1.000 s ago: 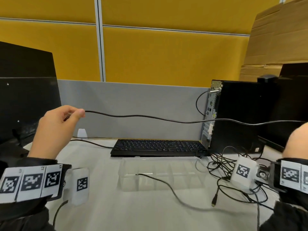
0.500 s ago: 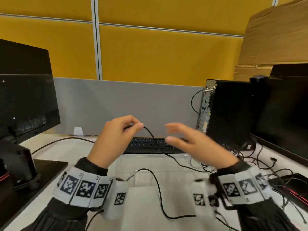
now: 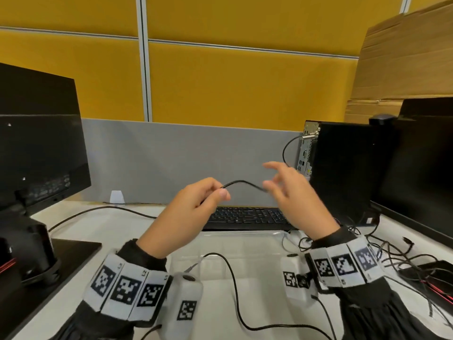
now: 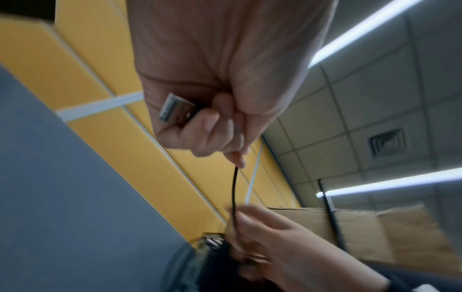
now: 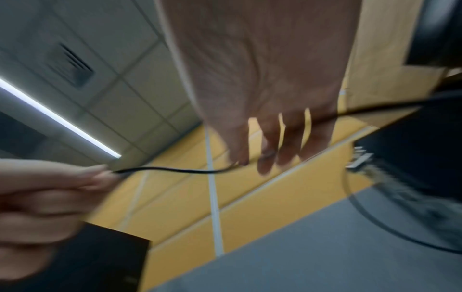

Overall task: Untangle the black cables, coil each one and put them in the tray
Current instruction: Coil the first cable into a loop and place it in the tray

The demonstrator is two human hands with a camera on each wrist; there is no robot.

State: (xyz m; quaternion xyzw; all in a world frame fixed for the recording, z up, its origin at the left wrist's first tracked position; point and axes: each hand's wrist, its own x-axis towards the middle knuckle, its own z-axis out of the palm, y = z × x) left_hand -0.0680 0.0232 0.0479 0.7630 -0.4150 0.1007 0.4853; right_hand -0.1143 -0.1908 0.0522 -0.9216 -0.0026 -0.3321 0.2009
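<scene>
Both hands are raised above the near edge of the keyboard [image 3: 247, 215], with a short span of black cable [image 3: 242, 184] arching between them. The left hand [image 3: 190, 212] is clenched around the cable: thumb and forefinger pinch it where it leaves the fist, and in the left wrist view a metal USB plug [image 4: 176, 110] sticks out from under the curled fingers. The right hand [image 3: 296, 200] meets the other end of that span with loosely spread fingers; the views are blurred there, so I cannot tell whether it is pinching the cable or only touching it. The clear plastic tray [image 3: 255, 238] sits on the white desk [image 3: 103, 224] just near of the keyboard, below the hands, and a slack length of the cable loops down over it toward the near edge. A tangle of black cables [image 3: 389, 256] lies on the desk to the right, near the computer tower [image 3: 343, 173]. A monitor [image 3: 36, 143] stands at the far left.
</scene>
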